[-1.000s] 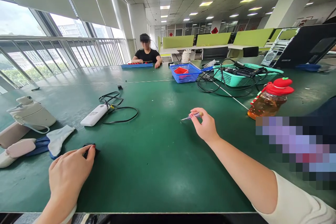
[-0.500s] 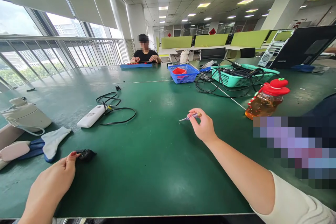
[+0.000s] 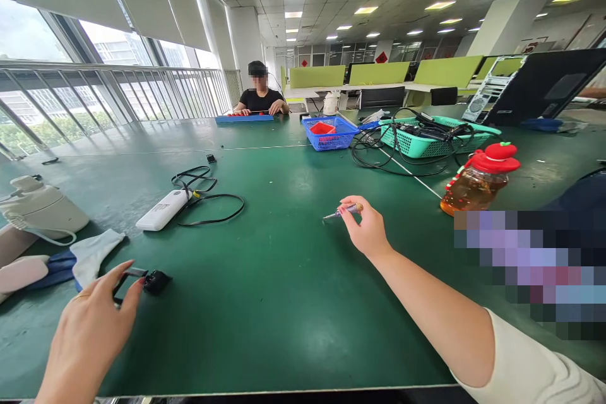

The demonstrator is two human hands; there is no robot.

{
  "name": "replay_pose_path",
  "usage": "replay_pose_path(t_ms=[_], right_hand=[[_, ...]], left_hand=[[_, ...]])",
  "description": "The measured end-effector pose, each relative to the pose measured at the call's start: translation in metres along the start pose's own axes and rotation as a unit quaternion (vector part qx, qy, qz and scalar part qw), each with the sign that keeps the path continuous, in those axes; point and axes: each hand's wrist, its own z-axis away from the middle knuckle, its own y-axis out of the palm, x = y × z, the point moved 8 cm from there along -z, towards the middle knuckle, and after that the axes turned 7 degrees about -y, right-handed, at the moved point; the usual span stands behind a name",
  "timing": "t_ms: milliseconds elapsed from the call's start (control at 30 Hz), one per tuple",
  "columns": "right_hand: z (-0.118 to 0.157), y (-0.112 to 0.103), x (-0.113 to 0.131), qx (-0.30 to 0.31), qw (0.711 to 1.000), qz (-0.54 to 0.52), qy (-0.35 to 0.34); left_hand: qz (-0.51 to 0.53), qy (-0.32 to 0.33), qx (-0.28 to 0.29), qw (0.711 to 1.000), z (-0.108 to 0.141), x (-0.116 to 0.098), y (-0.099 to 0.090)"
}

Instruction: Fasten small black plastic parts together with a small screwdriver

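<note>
At the lower left, my left hand (image 3: 97, 315) has its thumb and forefinger spread around the near end of a small black device (image 3: 156, 282) lying on the green table (image 3: 265, 328). A grey strap-like part of the device shows between those fingers; whether they touch it is unclear. Right of the middle, my right hand (image 3: 364, 226) pinches the handle of a small screwdriver (image 3: 350, 209), its metal tip pointing left, low over the tabletop.
A white power bank (image 3: 163, 209) with a looped black cable lies beyond my left hand. Farther back are a blue basket (image 3: 331, 141), a green basket (image 3: 411, 142) of cables and a red-lidded bottle (image 3: 476, 186). Across the table sits a person (image 3: 260, 98).
The fingers of my left hand have parted from their pinch on the black device's end. My right hand and the screwdriver stay in place.
</note>
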Motion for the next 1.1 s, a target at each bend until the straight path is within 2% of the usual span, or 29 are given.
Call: replay_pose_path(t_ms=[100,167,233,333,400,667,867,1000,1100], right_hand=[[0.000,0.000,0.000,0.005,1.000,0.002,0.004],[0.000,0.000,0.000,0.008,1.000,0.004,0.006],[0.000,0.000,-0.001,0.007,1.000,0.003,0.007],[0.000,0.000,-0.001,0.004,1.000,-0.002,0.005],[0.000,0.001,-0.001,0.006,1.000,-0.003,0.005],[0.000,0.001,0.001,0.010,1.000,-0.003,0.004],[0.000,0.001,-0.001,0.003,1.000,-0.005,0.002],[0.000,0.001,0.000,0.007,1.000,-0.003,-0.003],[0.000,0.000,0.001,0.004,1.000,-0.002,-0.002]], left_hand=[[0.000,0.084,-0.018,0.996,0.013,-0.039,-0.011],[-0.019,0.125,-0.005,0.992,0.017,-0.055,-0.007],[-0.051,0.142,0.020,0.988,0.017,-0.060,0.005],[-0.078,0.132,0.047,0.987,0.016,-0.057,0.019],[-0.072,0.115,0.056,0.989,0.016,-0.053,0.021],[-0.022,0.038,0.089,0.995,0.020,-0.048,0.011],[-0.013,0.043,0.099,0.994,0.020,-0.047,0.017],[-0.031,0.052,0.088,0.994,0.020,-0.048,0.013],[-0.050,0.033,0.102,0.993,0.018,-0.044,0.012]])
